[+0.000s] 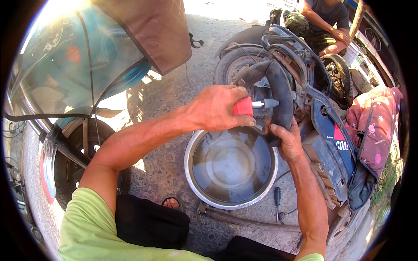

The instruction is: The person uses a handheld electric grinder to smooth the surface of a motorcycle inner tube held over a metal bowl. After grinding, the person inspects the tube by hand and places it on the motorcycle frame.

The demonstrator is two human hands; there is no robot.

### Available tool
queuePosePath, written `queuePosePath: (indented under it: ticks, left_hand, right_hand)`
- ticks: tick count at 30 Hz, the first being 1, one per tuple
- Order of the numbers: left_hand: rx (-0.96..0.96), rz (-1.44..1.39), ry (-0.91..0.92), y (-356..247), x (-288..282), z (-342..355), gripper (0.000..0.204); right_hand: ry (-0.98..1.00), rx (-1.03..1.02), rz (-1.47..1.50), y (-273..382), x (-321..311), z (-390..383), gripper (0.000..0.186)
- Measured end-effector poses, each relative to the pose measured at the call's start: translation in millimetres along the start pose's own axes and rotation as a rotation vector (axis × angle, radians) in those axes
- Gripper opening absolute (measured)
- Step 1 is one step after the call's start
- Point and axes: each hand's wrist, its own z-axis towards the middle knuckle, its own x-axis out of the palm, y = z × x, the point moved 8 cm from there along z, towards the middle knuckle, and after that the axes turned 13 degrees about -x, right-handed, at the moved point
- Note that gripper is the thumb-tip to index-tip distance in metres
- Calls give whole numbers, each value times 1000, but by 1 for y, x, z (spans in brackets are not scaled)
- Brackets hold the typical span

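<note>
The black inner tube (283, 93) rose in a bent loop above the right hand (291, 140), its near end in that grip, with the thumb pressed across the rubber and the fingers mostly hidden behind it. The left hand (215, 108) was closed around a red-handled tool (244, 107), whose metal collar and grey conical tip pointed right, over the tube's face; whether the tip touched the rubber could not be told. Below both hands stood a round metal basin (188, 167) of water, the tube's lower end overlapping its upper right rim. A screwdriver (277, 201) lay just right of the basin, and a rusty bar (257, 222) ran along its near side. Beyond the tube, a stripped scooter frame (305, 82) crowded the space, with a pink padded garment (376, 126) at its right and a seated person (328, 21) behind.
</note>
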Motion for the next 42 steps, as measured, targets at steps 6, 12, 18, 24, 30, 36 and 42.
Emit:
queuePosePath:
  ticks: [6, 12, 18, 24, 30, 36, 42]
  left_hand:
    - [-9, 7, 46, -4, 3, -4, 62]
    - [-5, -6, 30, -5, 4, -3, 63]
    - [-25, 61, 106, -7, 8, -4, 63]
    - [33, -51, -25, -8, -8, -5, 62]
    - [-33, 35, 44, -2, -3, -11, 60]
    - [-37, 33, 61, -4, 1, -14, 58]
    - [-78, 45, 127, -8, 1, -12, 63]
  right_hand:
    - [-8, 9, -6, -2, -2, 0, 46]
    - [-12, 3, 0, 0, 1, 0, 46]
    - [-7, 3, -3, 1, 2, 0, 46]
    - [-12, -8, -9, 1, 1, 0, 48]
    - [-17, 1, -15, 1, -2, 0, 47]
    - [-32, 1, -29, 1, 0, 0, 44]
    - [-31, -4, -37, 2, 2, 0, 43]
